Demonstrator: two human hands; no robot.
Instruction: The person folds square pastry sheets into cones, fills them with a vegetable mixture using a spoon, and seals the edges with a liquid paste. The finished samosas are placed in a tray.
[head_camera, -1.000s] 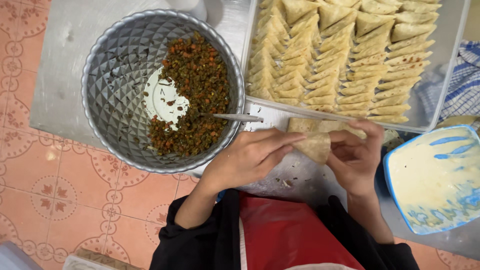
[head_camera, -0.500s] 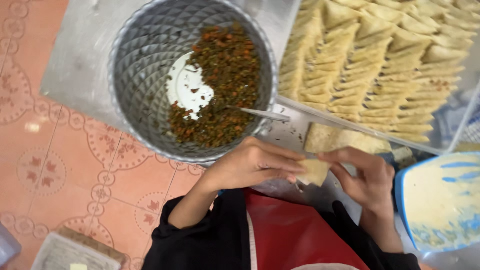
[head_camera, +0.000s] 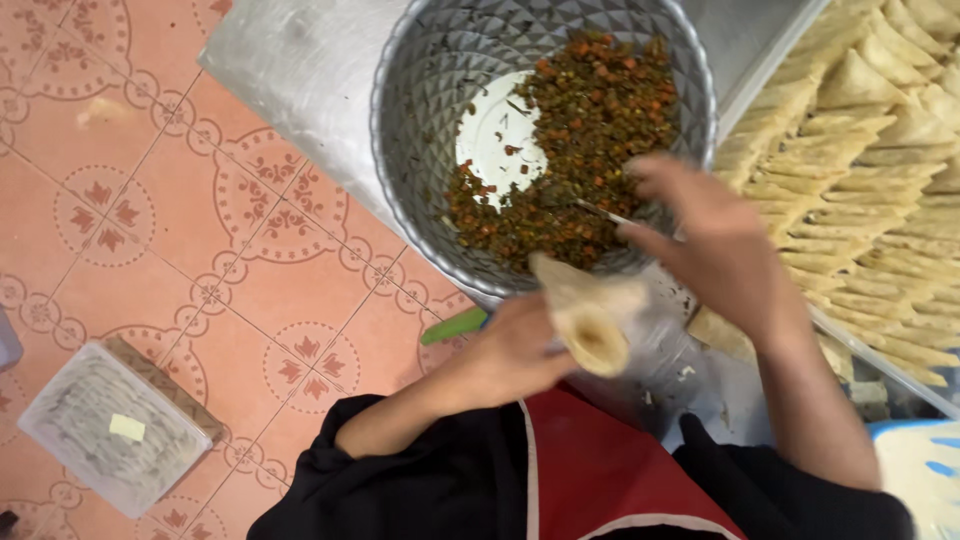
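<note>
The left hand (head_camera: 510, 355) clasps a pale, soft pastry cone (head_camera: 590, 320), likely fragile, best cupped low; above it, the blurred right hand (head_camera: 715, 240) pinches 1 metal spoon (head_camera: 600, 212).

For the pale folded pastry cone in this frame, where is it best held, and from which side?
Judging by its pose, around the tapered lower body of the pale folded pastry cone, from the left as the left hand does: the open mouth stays clear for the right hand.

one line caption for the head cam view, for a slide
Left hand holds a pastry cone while right hand reaches a spoon into the filling bowl.
</note>
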